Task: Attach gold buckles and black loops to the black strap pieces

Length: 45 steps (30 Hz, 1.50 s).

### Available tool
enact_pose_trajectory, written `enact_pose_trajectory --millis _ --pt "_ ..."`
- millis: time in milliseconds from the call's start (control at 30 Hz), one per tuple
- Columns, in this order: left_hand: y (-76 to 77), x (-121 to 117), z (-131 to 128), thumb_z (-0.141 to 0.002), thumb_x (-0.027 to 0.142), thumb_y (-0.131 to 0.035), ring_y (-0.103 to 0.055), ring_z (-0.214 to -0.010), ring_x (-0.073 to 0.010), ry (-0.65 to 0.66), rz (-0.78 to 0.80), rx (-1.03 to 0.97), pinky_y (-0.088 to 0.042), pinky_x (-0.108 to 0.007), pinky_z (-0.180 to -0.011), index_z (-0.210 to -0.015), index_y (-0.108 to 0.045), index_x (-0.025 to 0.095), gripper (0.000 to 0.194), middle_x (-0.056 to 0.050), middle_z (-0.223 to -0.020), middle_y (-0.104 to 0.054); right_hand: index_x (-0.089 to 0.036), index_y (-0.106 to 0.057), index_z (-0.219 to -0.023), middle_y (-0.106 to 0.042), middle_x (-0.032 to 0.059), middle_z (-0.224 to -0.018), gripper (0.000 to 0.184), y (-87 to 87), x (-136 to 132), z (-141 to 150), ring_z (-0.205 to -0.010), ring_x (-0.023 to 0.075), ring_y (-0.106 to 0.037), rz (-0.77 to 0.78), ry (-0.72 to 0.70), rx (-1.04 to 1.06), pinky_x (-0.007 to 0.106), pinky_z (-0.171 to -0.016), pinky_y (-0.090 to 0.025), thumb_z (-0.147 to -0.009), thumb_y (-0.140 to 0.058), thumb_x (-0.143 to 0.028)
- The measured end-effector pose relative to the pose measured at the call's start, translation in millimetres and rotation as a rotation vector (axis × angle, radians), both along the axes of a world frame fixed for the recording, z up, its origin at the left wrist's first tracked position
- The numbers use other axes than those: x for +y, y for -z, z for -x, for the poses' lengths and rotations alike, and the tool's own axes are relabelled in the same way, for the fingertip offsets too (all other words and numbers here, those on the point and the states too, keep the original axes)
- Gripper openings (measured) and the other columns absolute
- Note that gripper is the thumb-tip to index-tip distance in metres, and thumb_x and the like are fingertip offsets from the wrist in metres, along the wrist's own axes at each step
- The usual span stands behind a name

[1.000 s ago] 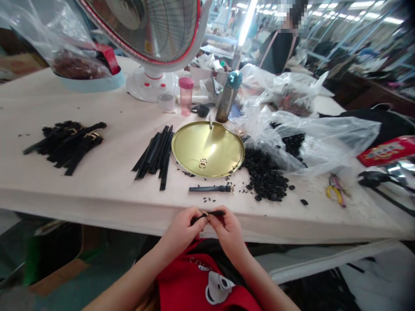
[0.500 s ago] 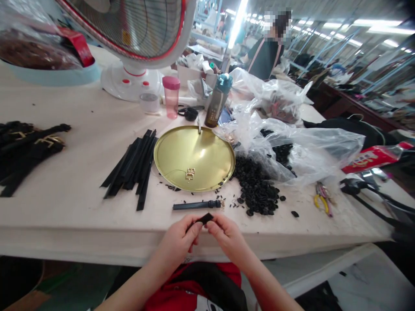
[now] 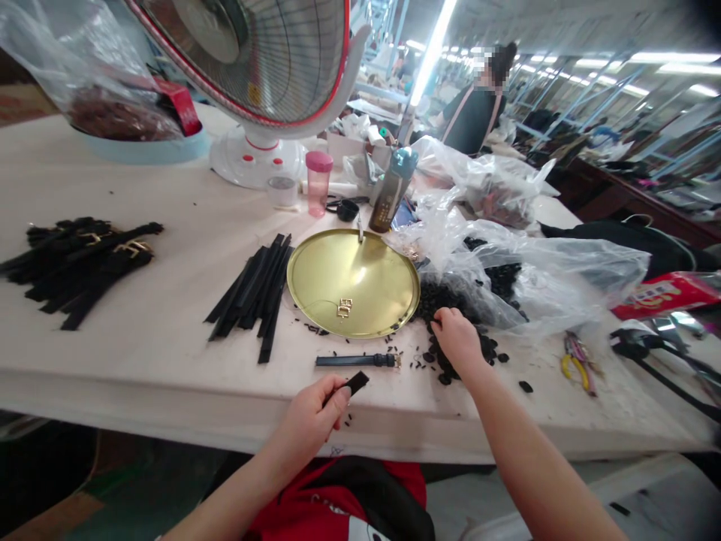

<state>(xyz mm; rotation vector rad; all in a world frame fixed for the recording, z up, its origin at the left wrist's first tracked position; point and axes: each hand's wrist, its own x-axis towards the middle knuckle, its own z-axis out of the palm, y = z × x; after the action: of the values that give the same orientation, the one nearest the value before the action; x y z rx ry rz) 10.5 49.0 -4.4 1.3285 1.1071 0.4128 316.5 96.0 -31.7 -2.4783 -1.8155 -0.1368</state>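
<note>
Near the table's front edge my left hand (image 3: 322, 402) is closed on a black strap (image 3: 357, 382), one end of which sticks out past the thumb. My right hand (image 3: 455, 336) reaches into a pile of small black pieces (image 3: 444, 367), its fingers bent together; whether a piece is between them is hidden. Between the hands and the tray lies a finished-looking black strap with a gold buckle (image 3: 358, 361). The round gold tray (image 3: 360, 278) holds a few small gold buckles (image 3: 345, 308).
Black strips (image 3: 248, 289) lie left of the tray, and buckled straps (image 3: 95, 263) are heaped farther left. A fan (image 3: 259, 161), a pink cup (image 3: 318, 184) and a bottle (image 3: 393, 188) stand behind. Clear plastic bags (image 3: 563, 263) and yellow-handled pliers (image 3: 577, 368) are at right.
My right hand has left the strap and moved right to the black pile. My left hand keeps hold of the strap. The whole view has shifted slightly.
</note>
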Motion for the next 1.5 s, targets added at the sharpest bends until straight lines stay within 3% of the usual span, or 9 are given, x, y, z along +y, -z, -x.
enact_pose_trajectory --millis 300,467,533,633,733,900,967,1233,1500 --pt "-16.3 -20 10 -0.081 0.043 -0.041 -0.036 -0.041 -0.0066 -0.009 -0.005 -0.083 -0.029 -0.018 -0.041 -0.082 -0.051 0.017 0.028 0.006 -0.051 -0.042 -0.013 -0.057 -0.086 -0.057 0.0113 -0.085 0.017 -7.7 4 9 -0.08 0.0213 -0.054 -0.153 0.052 0.187 0.032 -0.07 -0.039 -0.073 -0.046 -0.013" --pt "-17.4 -31 22 -0.082 0.036 -0.037 -0.038 -0.041 -0.0054 -0.124 0.075 -0.203 -0.032 -0.017 -0.041 -0.08 -0.048 0.015 0.024 0.005 -0.054 -0.046 -0.011 -0.052 -0.105 -0.06 0.0079 -0.084 0.031 -21.4 -26 40 -0.076 0.0174 -0.057 -0.224 -0.002 0.43 0.032 -0.072 -0.044 -0.076 -0.047 -0.021" --pt "-21.3 -36 23 -0.082 0.035 -0.037 -0.038 -0.041 -0.005 -0.125 0.079 -0.243 -0.033 -0.016 -0.041 -0.08 -0.047 0.015 0.022 0.004 -0.055 -0.047 -0.014 -0.052 -0.105 -0.061 0.0043 -0.08 0.031 -29.2 -48 68 -0.07 0.0148 -0.059 -0.221 -0.033 0.697 0.03 -0.069 -0.047 -0.078 -0.048 -0.028" --pt "-28.9 -45 23 -0.081 0.037 -0.041 -0.039 -0.042 -0.0052 -0.085 0.02 -0.291 -0.034 -0.017 -0.042 -0.079 -0.047 0.015 0.022 0.004 -0.055 -0.047 -0.019 -0.056 -0.098 -0.061 0.0002 -0.08 0.031 -44.9 -86 118 -0.067 0.0124 -0.06 -0.227 -0.014 1.404 0.03 -0.072 -0.049 -0.071 -0.061 -0.036" --pt "-36.4 -56 28 -0.081 0.04 -0.042 -0.04 -0.043 -0.0062 -0.062 -0.102 -0.29 -0.034 -0.017 -0.043 -0.081 -0.049 0.016 0.025 0.005 -0.055 -0.046 -0.022 -0.06 -0.091 -0.062 -0.0012 -0.082 0.031 -61.9 -117 160 -0.065 0.0101 -0.059 -0.187 -0.01 1.675 0.028 -0.072 -0.049 -0.064 -0.069 -0.035" --pt "-46.0 -70 43 -0.082 0.036 -0.041 -0.046 -0.054 -0.0095 -0.088 -0.454 -0.017 -0.034 -0.02 -0.052 -0.082 -0.057 0.018 0.023 0.002 -0.06 -0.053 -0.022 -0.061 -0.089 -0.061 -0.0017 -0.077 0.033 -77.5 -138 192 -0.065 0.0112 -0.059 -0.244 -0.108 1.6 0.028 -0.069 -0.049 -0.061 -0.072 -0.036" --pt "-47.0 -74 48 -0.083 0.035 -0.041 -0.047 -0.057 -0.0104 -0.106 -0.519 0.047 -0.034 -0.02 -0.054 -0.082 -0.058 0.018 0.024 0.002 -0.061 -0.054 -0.022 -0.06 -0.089 -0.061 -0.0012 -0.077 0.032 -77.5 -140 196 -0.067 0.0121 -0.059 -0.259 -0.143 1.552 0.029 -0.07 -0.049 -0.063 -0.071 -0.037" --pt "-44.7 -67 59 -0.083 0.033 -0.038 -0.045 -0.055 -0.009 -0.031 -0.456 0.055 -0.03 -0.019 -0.052 -0.076 -0.057 0.017 0.025 0.003 -0.059 -0.051 -0.021 -0.058 -0.094 -0.062 0.0022 -0.082 0.027 -57.1 -131 198 -0.07 0.0149 -0.061 -0.23 -0.236 1.409 0.032 -0.069 -0.05 -0.075 -0.058 -0.041" --pt "-34.4 -44 55 -0.08 0.033 -0.039 -0.042 -0.054 -0.0091 -0.005 -0.394 0.152 -0.028 -0.019 -0.05 -0.07 -0.055 0.016 0.025 0.003 -0.056 -0.047 -0.022 -0.059 -0.092 -0.061 0.0032 -0.084 0.019 -33.5 -104 196 -0.079 0.0167 -0.056 -0.38 -0.288 1.168 0.033 -0.073 -0.046 -0.078 -0.054 -0.034"
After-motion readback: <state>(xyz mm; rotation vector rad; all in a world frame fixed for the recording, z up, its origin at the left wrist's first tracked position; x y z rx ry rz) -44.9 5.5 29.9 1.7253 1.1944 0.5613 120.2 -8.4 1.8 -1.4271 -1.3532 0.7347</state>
